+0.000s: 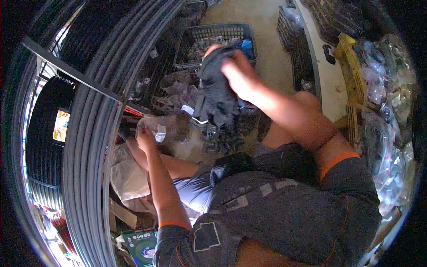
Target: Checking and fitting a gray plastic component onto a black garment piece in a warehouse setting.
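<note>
My right hand [235,73] is stretched forward, its fingers closed over the top of a dark, limp, cloth-like piece [215,89]. That piece hangs down in front of me, over a heap of small black parts [220,142]; its exact kind is unclear. Lower at the left, my left hand [145,139] pinches a crumpled clear plastic bag [171,127] with a white label. More clear plastic bags [175,89] lie heaped between the hanging piece and the rack. The right hand is partly smeared by motion.
Beyond my right hand stands a black slatted crate [218,30] holding bagged items and something blue. Stacked grey tubes or tyres on a metal rack [73,73] line the left side. A yellow crate [349,66] and clear-bagged goods [382,133] crowd the right. A green box [141,247] sits lower left.
</note>
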The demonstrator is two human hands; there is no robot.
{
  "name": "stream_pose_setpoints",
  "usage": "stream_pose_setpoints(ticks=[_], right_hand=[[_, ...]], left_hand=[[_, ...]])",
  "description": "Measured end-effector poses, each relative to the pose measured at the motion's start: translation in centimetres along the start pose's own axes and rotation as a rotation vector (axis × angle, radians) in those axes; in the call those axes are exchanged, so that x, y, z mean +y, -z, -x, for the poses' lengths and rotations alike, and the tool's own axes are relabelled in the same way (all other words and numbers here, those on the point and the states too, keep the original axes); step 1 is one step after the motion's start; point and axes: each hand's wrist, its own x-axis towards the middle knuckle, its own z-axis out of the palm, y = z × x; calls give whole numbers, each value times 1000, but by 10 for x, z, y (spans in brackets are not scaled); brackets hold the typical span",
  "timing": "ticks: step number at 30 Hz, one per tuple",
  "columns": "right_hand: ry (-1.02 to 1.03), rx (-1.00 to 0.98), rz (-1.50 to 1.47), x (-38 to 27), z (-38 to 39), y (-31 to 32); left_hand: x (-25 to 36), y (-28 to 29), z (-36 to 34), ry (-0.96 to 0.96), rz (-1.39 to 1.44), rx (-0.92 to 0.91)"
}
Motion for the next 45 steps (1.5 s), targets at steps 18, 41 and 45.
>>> stream_pose_setpoints(ticks=[18,41,45], right_hand=[[-147,78,-904,-6,20,24],[133,-719,1268,-59,-2,-4],[434,-246,1030,-50,-4,1]], left_hand=[[-8,-255,210,-351,-205,-1192],[24,-272,228,-204,-89,-1077],[16,-267,221,-331,-94,-924]])
